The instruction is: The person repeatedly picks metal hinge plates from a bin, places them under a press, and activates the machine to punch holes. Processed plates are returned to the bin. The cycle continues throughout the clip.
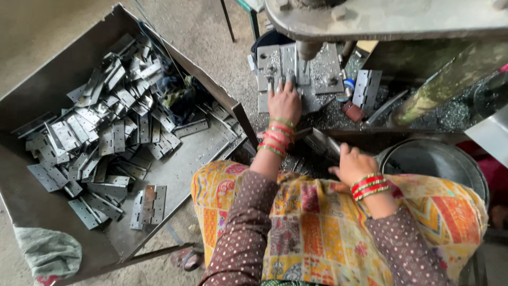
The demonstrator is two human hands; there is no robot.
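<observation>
Right hand rests, fingers spread, by the bucket rim; left hand fingers press a hinge plate under the drill.

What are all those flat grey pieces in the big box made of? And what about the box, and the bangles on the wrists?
The hinges look like bare metal, probably steel: grey, dull shine, punched holes. The box seems sheet metal too, darker and scuffed. The bangles are red and green with a gloss; glass or plastic, hard to tell. The left hand presses a hinge on the machine; the right hand rests lower.
</observation>
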